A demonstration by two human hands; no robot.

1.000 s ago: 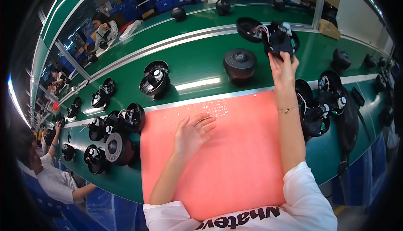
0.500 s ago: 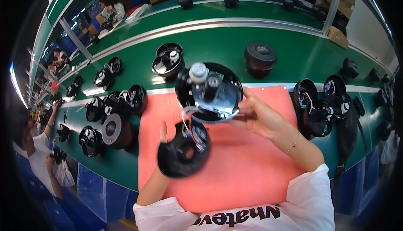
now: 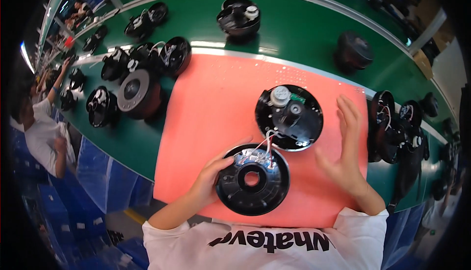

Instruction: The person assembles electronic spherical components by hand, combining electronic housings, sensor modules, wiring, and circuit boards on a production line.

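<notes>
My left hand [image 3: 207,178] grips the left edge of a round black cover [image 3: 271,191] with a hole at its centre and a circuit board on its inner side. Thin red and white wires [image 3: 268,141] run from this cover to a round black housing [image 3: 305,131]. That housing lies open side up on the pink mat [image 3: 206,98], showing a white round part, a small green board and a central post. To its right, my right hand [image 3: 347,159] is open with fingers spread, apart from the housing and holding nothing.
Several opened black units [image 3: 115,64] and one closed round unit [image 3: 135,93] stand left of the mat. More opened units [image 3: 390,128] crowd its right edge. Beyond the mat, a green conveyor [image 3: 294,29] carries an opened unit [image 3: 239,20] and a closed one [image 3: 354,51]. Another person [image 3: 44,128] sits far left.
The housing has come down from the raised right hand onto the mat, and that hand has let go. The left hand's cover has turned inner side up and shifted right. The head view has shifted.
</notes>
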